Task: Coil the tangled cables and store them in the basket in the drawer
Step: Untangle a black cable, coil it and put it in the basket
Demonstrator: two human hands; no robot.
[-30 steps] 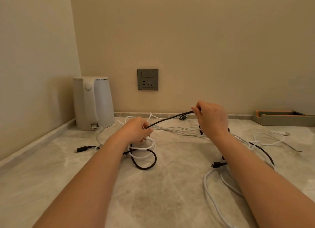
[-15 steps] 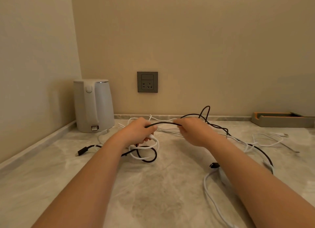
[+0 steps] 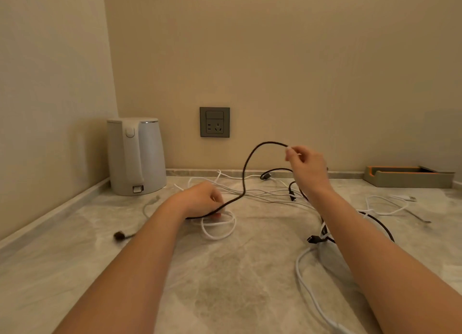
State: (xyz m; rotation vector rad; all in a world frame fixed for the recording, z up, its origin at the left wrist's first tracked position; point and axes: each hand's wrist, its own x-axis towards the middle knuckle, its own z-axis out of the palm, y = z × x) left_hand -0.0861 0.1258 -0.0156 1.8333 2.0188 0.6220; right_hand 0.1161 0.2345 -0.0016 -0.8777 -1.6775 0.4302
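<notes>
The thin black cable (image 3: 245,170) is pinched high by the right hand (image 3: 306,167) and gripped low by the curled left hand (image 3: 200,200), on top of some white cable loops (image 3: 217,230) on the grey marbled surface (image 3: 237,271). Tbh that raised arc should be fed down as one even, untwisted loop, with white strands left out; no basket or drawer can be seen.

one wide-angle view, worn at the person's head, faces forward and a little down across the table (image 3: 225,283) toward the back wall (image 3: 300,58) and its socket (image 3: 214,121). it sits close: both forearms enter from the bottom edge, left hand (image 3: 200,200) and right hand (image 3: 306,167) at mid-frame.
</notes>
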